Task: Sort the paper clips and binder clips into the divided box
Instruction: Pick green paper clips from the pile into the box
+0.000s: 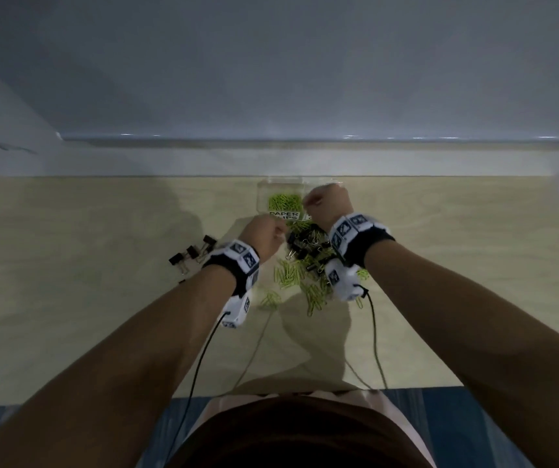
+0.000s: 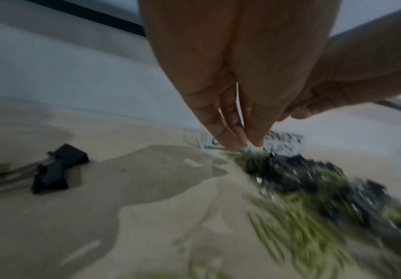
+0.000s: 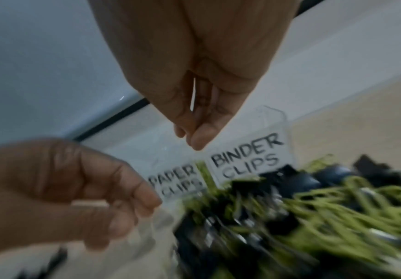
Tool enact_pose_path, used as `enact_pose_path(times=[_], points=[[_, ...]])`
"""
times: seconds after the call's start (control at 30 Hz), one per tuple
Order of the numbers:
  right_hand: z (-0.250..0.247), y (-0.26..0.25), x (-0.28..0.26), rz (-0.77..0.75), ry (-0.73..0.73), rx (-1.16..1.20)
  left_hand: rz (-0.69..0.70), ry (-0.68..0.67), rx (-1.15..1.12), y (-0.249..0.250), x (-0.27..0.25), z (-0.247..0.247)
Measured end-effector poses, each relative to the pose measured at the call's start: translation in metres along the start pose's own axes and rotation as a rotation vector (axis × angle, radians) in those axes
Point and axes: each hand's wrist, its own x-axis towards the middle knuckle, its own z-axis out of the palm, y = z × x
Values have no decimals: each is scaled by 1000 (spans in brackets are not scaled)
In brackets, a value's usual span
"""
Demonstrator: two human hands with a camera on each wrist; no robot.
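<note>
Two hands hover with fingers pinched together, the left hand (image 1: 264, 236) and right hand (image 1: 328, 201) over mixed clips (image 1: 308, 261) crowding the divided box (image 1: 279, 187) by the desk's (image 1: 102, 298) far edge; what they hold cannot be told.

A pale wooden table (image 1: 85, 298) is standing against a grey wall (image 1: 271, 62); thin black cables (image 1: 200, 359) are trailing across it.

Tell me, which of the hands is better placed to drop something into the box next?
Probably the right hand: it hovers over the clear divided box, near the divider. The left hand is nearer the person, by the mixed pile. Whether either holds a clip isn't clear.
</note>
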Motion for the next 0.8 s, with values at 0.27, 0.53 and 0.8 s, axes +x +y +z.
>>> enact_pose_path(times=[0.27,0.53,0.8], points=[[38,43,-56,-252,-266,-409,154,-154,360,-7,-9,40],[45,47,-65,-220,-204,-401,71,-31,275,-31,-13,31],[19,70,-66,-165,94,-274,-112,184,126,-47,-22,11]])
